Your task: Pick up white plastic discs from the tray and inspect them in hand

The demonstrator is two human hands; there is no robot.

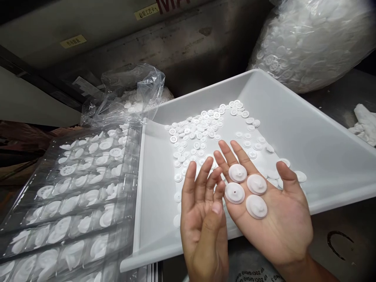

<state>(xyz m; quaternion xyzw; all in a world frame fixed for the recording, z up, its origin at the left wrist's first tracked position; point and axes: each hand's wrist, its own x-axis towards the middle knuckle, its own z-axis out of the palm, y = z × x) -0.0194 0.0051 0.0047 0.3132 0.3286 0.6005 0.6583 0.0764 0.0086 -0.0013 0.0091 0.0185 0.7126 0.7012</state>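
My right hand (pixel 276 219) is palm up and flat, with its fingers stretched out. Several white plastic gears (pixel 256 184) rest on its palm and fingers, some showing a raised hub and one a small centre hole. Beside it, my left hand (pixel 202 231) is also palm up, its fingers apart and slightly curled, its thumb bent over the palm. Nothing shows in that hand, and its fingertips come close to the nearest gear. Under both hands is a grey-white plastic tray (pixel 279 98) with many loose white gears (pixel 202 127) scattered on its floor.
Left of the tray stands a clear compartmented blister tray (pixel 88 192) filled with white parts. An open clear plastic bag (pixel 132 94) with more parts lies behind it. A large full bag (pixel 314 47) sits at the back right, near a white cloth-like item (pixel 366 123).
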